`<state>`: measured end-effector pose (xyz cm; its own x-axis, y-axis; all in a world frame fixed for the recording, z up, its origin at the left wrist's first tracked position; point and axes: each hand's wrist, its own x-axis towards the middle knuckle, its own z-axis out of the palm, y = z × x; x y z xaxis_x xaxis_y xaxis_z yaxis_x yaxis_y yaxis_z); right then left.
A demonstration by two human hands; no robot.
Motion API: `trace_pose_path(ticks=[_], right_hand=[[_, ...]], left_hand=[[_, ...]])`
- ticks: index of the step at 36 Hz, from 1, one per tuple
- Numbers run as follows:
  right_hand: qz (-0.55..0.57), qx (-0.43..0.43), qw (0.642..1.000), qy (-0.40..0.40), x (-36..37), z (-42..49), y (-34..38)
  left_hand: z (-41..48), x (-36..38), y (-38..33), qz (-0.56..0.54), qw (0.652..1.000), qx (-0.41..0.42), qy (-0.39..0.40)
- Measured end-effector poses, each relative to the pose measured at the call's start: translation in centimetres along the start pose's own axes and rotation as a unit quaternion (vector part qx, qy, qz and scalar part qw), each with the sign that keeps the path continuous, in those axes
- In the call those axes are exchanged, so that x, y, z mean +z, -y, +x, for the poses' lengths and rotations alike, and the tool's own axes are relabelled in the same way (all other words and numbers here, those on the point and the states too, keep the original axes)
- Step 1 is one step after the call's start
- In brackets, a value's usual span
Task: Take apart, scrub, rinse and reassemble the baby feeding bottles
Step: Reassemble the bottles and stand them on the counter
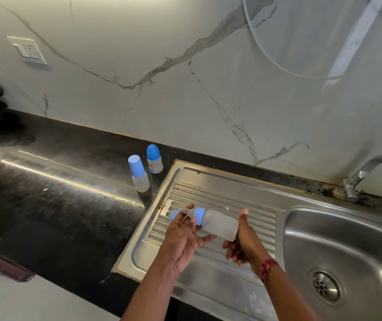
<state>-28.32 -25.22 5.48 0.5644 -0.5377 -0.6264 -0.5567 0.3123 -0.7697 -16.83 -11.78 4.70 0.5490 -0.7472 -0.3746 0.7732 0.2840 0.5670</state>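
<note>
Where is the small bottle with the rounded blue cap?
Head view, centre-left: the small round-capped bottle stands on the black countertop, just behind the flat-capped bottle.

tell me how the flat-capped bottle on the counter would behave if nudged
The flat-capped bottle looks empty and translucent, so probably light plastic. Standing tall on a narrow base on the counter, it would likely tip easily, then roll.

veined marble wall (185,100) above a glossy black counter (58,193).
</note>
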Motion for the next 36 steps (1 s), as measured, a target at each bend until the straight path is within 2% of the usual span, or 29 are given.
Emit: trace_pose_path(ticks=[4,8,10,12,15,18,21,28,32,34,36], right_hand=[[0.029,-0.014,0.999,-0.006,0.0,0.6,-0.3],[0.036,-0.153,0.986,-0.052,-0.3,0.6,-0.1],[0.040,-0.233,0.971,-0.019,-0.8,0.4,0.0],[0.038,-0.277,0.960,0.016,-1.3,0.5,0.0],[-0.022,-0.303,0.953,-0.013,-1.4,0.8,0.3],[0.012,-0.293,0.956,-0.023,-1.5,1.4,0.5],[0.065,-0.247,0.967,-0.015,-1.6,1.4,1.2],[0.059,-0.170,0.983,-0.029,-0.9,1.1,1.9],[0.053,-0.134,0.990,-0.007,-0.7,1.2,1.6],[0.050,-0.137,0.989,-0.022,-0.6,1.2,1.5],[0.032,-0.177,0.982,-0.053,-0.7,1.3,1.3]], left_hand=[[0.3,0.1,0.0,-0.010,1.000,-0.006,-0.017],[0.9,0.4,-0.3,-0.019,1.000,-0.005,-0.008],[1.3,0.5,-0.6,-0.024,1.000,-0.008,-0.006],[1.7,0.5,-0.8,-0.025,1.000,-0.013,-0.010],[2.4,0.3,-1.0,-0.019,1.000,-0.011,-0.006],[2.7,0.6,-1.4,0.000,1.000,-0.014,0.008],[3.0,0.9,-1.9,0.027,0.999,-0.015,0.023],[3.3,1.5,-1.9,0.012,0.999,-0.015,0.026],[3.6,1.3,-1.9,-0.004,1.000,-0.018,0.013],[3.6,1.4,-2.0,-0.010,1.000,-0.022,0.006],[3.6,1.4,-2.2,-0.012,1.000,-0.020,-0.001]])
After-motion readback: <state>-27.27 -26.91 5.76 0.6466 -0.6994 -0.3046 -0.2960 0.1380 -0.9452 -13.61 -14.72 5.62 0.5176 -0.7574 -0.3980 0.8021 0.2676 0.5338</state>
